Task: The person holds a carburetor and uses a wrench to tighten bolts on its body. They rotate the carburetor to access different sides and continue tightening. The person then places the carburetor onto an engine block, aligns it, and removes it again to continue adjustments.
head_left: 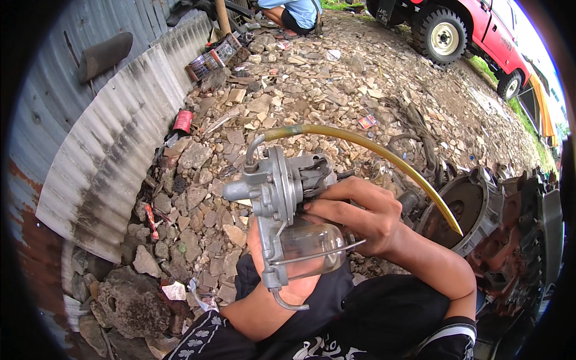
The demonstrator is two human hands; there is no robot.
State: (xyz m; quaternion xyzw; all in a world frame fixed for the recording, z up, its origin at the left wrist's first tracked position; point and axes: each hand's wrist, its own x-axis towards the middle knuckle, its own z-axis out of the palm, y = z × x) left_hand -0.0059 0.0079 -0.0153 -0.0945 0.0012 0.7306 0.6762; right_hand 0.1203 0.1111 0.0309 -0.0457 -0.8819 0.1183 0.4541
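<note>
A grey metal fuel pump [277, 189] with a clear glass bowl [312, 249] is held up in front of me, tilted on its side. A yellowish hose [366, 143] runs from its top fitting and curves down to the right, its far end free. My left hand [300, 289] is closed around the pump from behind; the pump hides most of its fingers. My right hand [363, 213] has its fingers curled against the pump's right side, beside the bowl and its wire bail [324, 253]. Its thumb is hidden.
Broken stones [198, 222] cover the ground. Corrugated sheets [120, 150] stand at left. A round metal housing [480, 204] and engine parts lie at right. A plastic crate [216, 57], a crouching person [297, 15] and a red vehicle [480, 36] are farther off.
</note>
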